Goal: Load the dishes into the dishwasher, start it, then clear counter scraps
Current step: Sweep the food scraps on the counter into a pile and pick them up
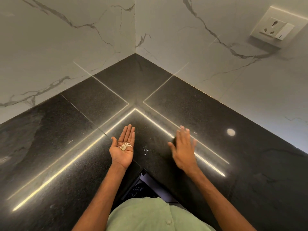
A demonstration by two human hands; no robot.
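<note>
My left hand [123, 147] lies palm up over the black granite counter [66, 139], fingers straight. A small heap of pale scraps [125, 146] sits in its palm. My right hand [183, 147] hovers palm down over the counter to the right, fingers spread and blurred. A few tiny white crumbs [145, 152] lie on the counter between the two hands. The dishwasher and dishes are out of view.
The counter forms an inner corner against white marble walls [83, 39]. A wall socket [273, 29] sits at the upper right. Below the counter's front notch, a dark opening [141, 185] shows something black and crinkled.
</note>
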